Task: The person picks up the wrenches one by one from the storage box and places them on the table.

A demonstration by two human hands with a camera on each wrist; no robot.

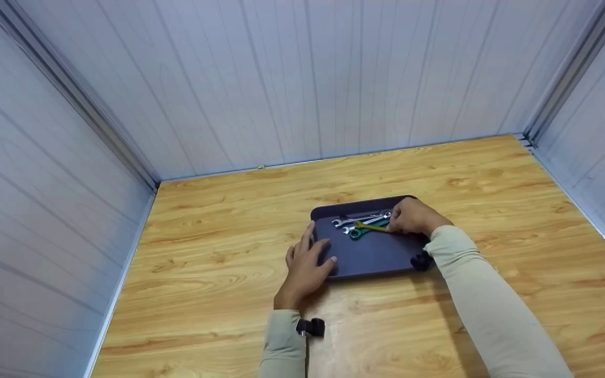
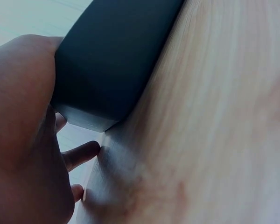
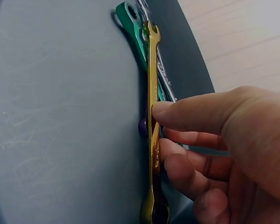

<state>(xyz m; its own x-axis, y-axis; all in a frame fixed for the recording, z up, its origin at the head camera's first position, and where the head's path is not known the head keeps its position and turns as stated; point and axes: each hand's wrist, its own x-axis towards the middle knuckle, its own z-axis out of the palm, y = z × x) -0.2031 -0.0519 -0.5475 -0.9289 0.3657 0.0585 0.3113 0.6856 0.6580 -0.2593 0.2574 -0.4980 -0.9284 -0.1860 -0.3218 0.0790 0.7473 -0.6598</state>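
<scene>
A dark shallow tray [image 1: 371, 257] lies on the wooden table with several combination wrenches in it. My right hand [image 1: 413, 216] pinches a gold wrench [image 3: 152, 84] near its middle, thumb on one side and fingertips on the other. Beneath it lie a green ratcheting wrench [image 3: 131, 37], silver wrenches [image 1: 340, 222] and a purple-coloured piece [image 3: 143, 126], partly hidden. At the tray's left side my left hand [image 1: 305, 268] holds the rim, thumb and one finger over the inside. Its other fingers stay outside, tips down at the tabletop in the left wrist view.
Pale panel walls [image 1: 292, 79] enclose the wood-grain table [image 1: 218, 252] at the back and on both sides. Black wrist cameras [image 1: 313, 327] are strapped at both sleeves, the right one overlapping the tray's near right corner.
</scene>
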